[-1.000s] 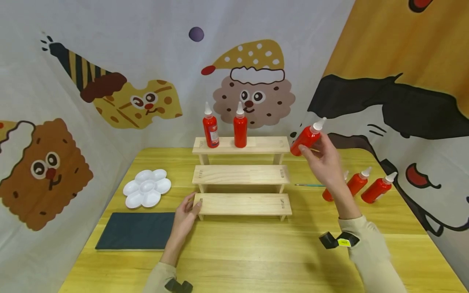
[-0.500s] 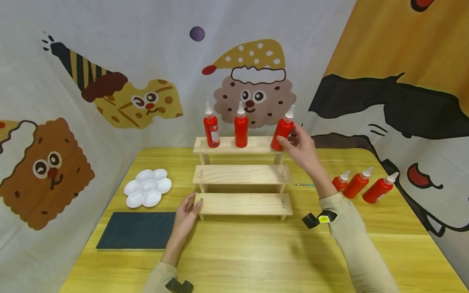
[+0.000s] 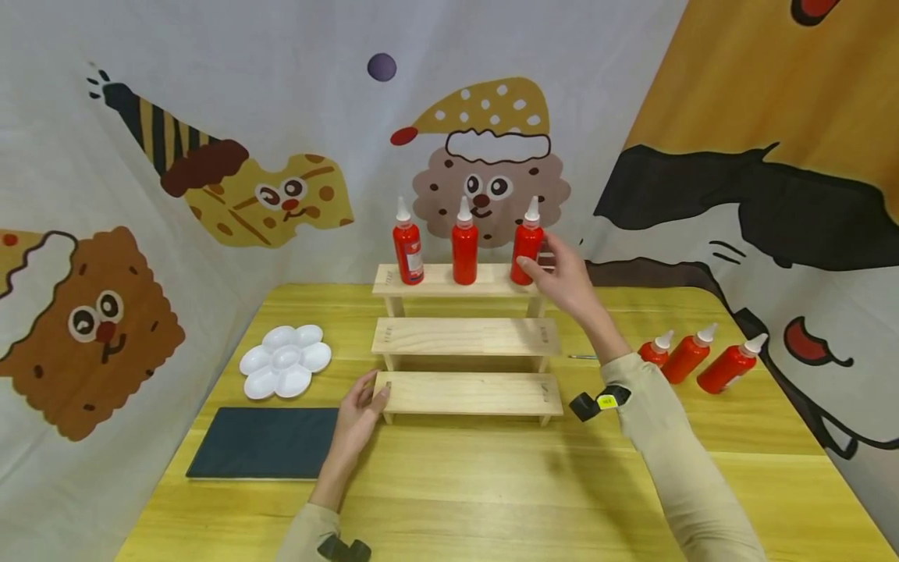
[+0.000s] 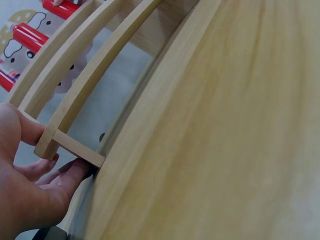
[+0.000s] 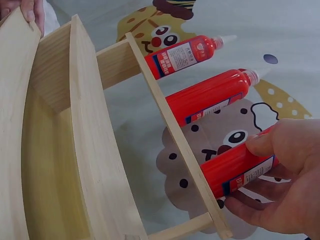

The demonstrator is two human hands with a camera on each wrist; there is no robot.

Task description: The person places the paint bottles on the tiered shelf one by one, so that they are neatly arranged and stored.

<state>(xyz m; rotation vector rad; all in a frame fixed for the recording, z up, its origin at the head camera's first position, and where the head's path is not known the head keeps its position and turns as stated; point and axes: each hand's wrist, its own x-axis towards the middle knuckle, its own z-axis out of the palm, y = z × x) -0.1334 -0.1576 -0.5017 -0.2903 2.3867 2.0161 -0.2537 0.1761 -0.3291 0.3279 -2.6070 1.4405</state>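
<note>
A three-step wooden rack [image 3: 467, 336] stands on the table. On its top step, toward the right end, my right hand [image 3: 565, 281] grips an upright red paint bottle [image 3: 527, 248] with a white pointed nozzle. Thumb and fingers wrap the bottle's sides in the right wrist view. Two more red paint bottles, a middle one [image 3: 464, 254] and a left one [image 3: 408, 254], stand upright beside it on that step. My left hand [image 3: 357, 417] holds the left end of the lowest step, thumb on top; the left wrist view shows its fingers [image 4: 70, 180] around the step's end and leg.
Several red bottles [image 3: 730, 365] stand on the table at the right, one partly behind my sleeve. A thin paintbrush [image 3: 581, 357] lies near the rack. At the left are a white flower-shaped palette [image 3: 286, 359] and a dark rectangular board [image 3: 263, 442]. A cartoon-printed curtain [image 3: 309, 78] hangs behind.
My right hand has carried the third bottle leftward from beside the rack onto the top step. The bottle has gone from tilted to upright. My left hand has stayed at the lowest step.
</note>
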